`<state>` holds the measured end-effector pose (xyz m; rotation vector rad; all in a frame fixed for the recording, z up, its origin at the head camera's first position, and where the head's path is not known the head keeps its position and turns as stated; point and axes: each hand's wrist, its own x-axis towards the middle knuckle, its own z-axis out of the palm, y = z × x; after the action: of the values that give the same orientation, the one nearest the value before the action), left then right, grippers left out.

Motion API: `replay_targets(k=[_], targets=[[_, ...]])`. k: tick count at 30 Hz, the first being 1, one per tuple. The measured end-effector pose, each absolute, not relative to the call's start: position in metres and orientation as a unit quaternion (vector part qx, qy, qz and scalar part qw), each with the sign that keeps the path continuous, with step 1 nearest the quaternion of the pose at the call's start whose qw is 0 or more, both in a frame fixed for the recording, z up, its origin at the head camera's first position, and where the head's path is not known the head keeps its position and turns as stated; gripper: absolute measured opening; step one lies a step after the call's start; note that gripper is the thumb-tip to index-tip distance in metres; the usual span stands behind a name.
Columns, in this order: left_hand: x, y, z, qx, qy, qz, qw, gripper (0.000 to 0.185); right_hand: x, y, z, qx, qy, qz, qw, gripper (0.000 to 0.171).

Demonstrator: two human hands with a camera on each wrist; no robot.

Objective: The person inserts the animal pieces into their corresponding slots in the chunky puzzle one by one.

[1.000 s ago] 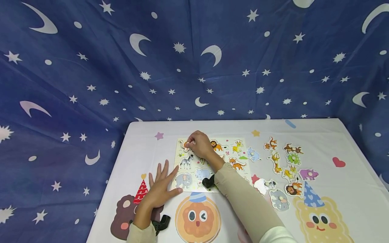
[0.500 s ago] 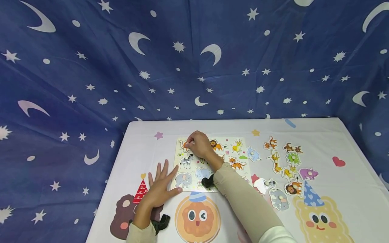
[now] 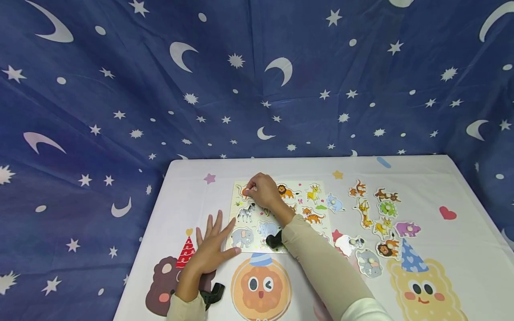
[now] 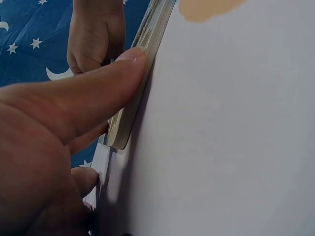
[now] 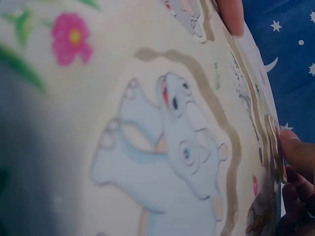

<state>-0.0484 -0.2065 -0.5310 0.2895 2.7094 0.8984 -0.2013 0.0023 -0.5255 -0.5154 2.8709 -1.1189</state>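
Note:
An animal puzzle board (image 3: pixel 299 185) lies on the white table, left of centre. My right hand (image 3: pixel 250 191) reaches over it and pinches an orange animal piece (image 3: pixel 244 192) at the board's far left corner. My left hand (image 3: pixel 218 238) lies flat on the table, fingers spread. Its thumb (image 4: pixel 98 83) presses against the board's edge (image 4: pixel 147 39). The right wrist view shows the board's pale blue hippo picture (image 5: pixel 167 147) up close, with my right fingertips (image 5: pixel 295 152) at the far edge. Zebra, elephant, lion and tiger pictures show on the board.
Several loose animal pieces lie right of the board, among them a giraffe (image 3: pixel 363 209), a purple hippo (image 3: pixel 407 229), a lion (image 3: pixel 387 249) and an elephant (image 3: pixel 369 263). A blue star-and-moon cloth (image 3: pixel 257 89) hangs behind and around the table. Cartoon prints mark the tablecloth's near edge.

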Motion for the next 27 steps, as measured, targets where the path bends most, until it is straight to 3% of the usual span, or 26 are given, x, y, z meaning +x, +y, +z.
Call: replay_targets(k=[27], targets=[[-0.0480, -0.2064, -0.5299, 0.098, 0.935, 0.313, 0.137, 0.085, -0.2029, -0.0042, -0.5258, -0.142, 0.930, -0.339, 0.005, 0.015]])
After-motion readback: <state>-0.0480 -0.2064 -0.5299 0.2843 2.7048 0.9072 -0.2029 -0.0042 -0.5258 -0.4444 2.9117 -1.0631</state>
